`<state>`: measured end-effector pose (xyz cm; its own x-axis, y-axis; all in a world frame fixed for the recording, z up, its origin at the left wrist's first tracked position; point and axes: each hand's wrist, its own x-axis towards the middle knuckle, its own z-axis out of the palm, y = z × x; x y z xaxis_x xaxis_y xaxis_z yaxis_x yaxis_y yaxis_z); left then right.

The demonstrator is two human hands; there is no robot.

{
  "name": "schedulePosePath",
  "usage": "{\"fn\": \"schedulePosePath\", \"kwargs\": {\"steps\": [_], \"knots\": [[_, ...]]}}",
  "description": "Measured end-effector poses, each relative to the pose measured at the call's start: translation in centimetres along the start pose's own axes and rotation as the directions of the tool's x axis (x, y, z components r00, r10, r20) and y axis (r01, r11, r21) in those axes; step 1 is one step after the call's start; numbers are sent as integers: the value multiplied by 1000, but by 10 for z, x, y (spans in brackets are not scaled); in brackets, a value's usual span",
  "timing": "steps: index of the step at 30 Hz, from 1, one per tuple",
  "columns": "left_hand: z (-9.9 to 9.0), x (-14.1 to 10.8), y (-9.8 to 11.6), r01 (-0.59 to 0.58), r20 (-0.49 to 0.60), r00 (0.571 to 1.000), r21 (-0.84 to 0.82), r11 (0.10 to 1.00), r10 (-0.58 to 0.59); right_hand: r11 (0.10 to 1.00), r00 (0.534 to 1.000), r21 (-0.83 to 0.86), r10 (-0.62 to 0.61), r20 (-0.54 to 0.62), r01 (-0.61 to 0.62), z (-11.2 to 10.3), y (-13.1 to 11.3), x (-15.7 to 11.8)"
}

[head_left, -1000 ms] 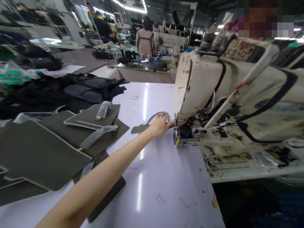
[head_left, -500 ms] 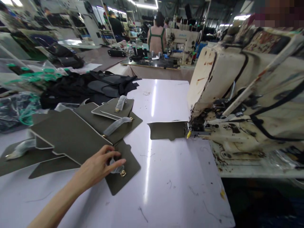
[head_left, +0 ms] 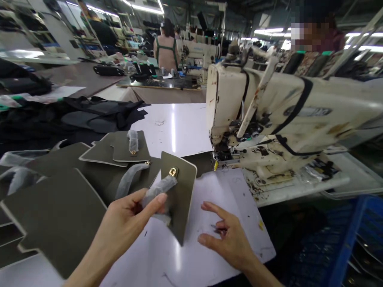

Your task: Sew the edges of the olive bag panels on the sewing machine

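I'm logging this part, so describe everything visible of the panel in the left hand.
The olive panel looks leather-like, with a pale edge. A golden fitting sits near its top, joined to a cloudy, wrapped strap. The left hand grips the strap, holding the panel tilted over the white tabletop, apart from the right hand.

Olive panel (head_left: 182, 197), pale-edged, tilted in left fingers (head_left: 155, 202); handle (head_left: 163, 187) plastic-wrapped.

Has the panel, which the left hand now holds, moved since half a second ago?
Yes: the panel is now tilted up from the white table and nearer the sewing machine, rightward.
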<state>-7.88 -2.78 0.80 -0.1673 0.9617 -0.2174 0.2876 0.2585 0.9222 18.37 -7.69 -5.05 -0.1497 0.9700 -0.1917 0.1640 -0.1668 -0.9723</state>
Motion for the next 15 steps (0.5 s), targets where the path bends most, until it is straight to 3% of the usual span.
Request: {"fn": "schedulePosePath", "kwargs": {"steps": [3, 5, 8, 10, 12, 14, 15], "knots": [[28, -2, 12, 2, 179, 984, -109, 994, 18, 992, 998, 105, -66, 13, 65, 11, -14, 9], [38, -1, 14, -32, 188, 980, -211, 977, 73, 982, 995, 162, -95, -29, 98, 13, -19, 17], [43, 7, 8, -182, 0, 983, -153, 971, 184, 950, 997, 302, -66, -43, 76, 12, -21, 28], [42, 17, -3, -213, -158, 968, -108, 971, 195, 925, 999, 376, -44, -9, 44, 9, -22, 34], [41, 29, -15, -138, -218, 971, -198, 970, 94, 904, 999, 426, -44, -3, 41, 8, -27, 41], [42, 38, -25, 72, -70, 992, -373, 925, -106, 875, 999, 483, -42, -4, 39, 9, -32, 50], [44, 41, -27, 214, 51, 975, -443, 870, -214, 858, 999, 513, -41, 5, 33, 10, -35, 54]]}}
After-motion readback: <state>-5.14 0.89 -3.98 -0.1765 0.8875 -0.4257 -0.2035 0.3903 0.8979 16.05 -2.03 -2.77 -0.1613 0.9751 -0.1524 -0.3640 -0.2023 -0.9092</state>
